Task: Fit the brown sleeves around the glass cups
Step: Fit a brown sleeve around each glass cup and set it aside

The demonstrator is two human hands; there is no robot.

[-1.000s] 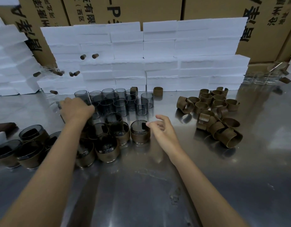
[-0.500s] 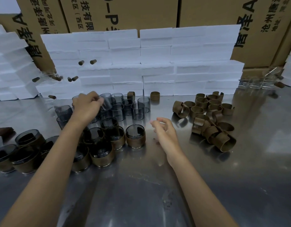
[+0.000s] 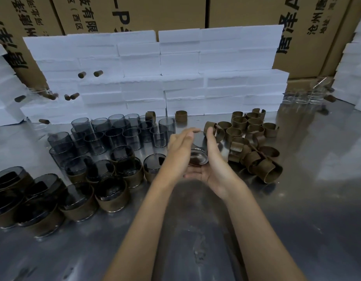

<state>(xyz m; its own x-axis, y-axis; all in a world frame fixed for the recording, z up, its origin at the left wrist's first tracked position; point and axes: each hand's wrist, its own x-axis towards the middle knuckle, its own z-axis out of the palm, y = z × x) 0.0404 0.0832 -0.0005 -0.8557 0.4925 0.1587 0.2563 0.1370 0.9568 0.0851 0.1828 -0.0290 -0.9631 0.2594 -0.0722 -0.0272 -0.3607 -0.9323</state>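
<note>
A smoky glass cup [image 3: 198, 157] without a sleeve is held above the steel table between both hands. My left hand [image 3: 178, 153] grips its left side, fingers reaching up to the rim. My right hand [image 3: 215, 161] cups its right side, thumb up and fingers curled underneath. Just right of the hands lies a pile of brown sleeves [image 3: 253, 145]. Several bare glass cups [image 3: 114, 136] stand to the left at the back. In front of them stand several cups wearing brown sleeves [image 3: 112, 192].
The steel table [image 3: 307, 209] carries everything. White foam blocks [image 3: 175, 78] form a wall at the back, with cardboard boxes [image 3: 155, 13] behind. Clear glasses [image 3: 303, 98] stand at the far right. Two single sleeves [image 3: 181, 115] stand near the foam.
My left hand lifted a bare cup from the cluster and carried it right to the centre. My right hand came up and closed around it.
</note>
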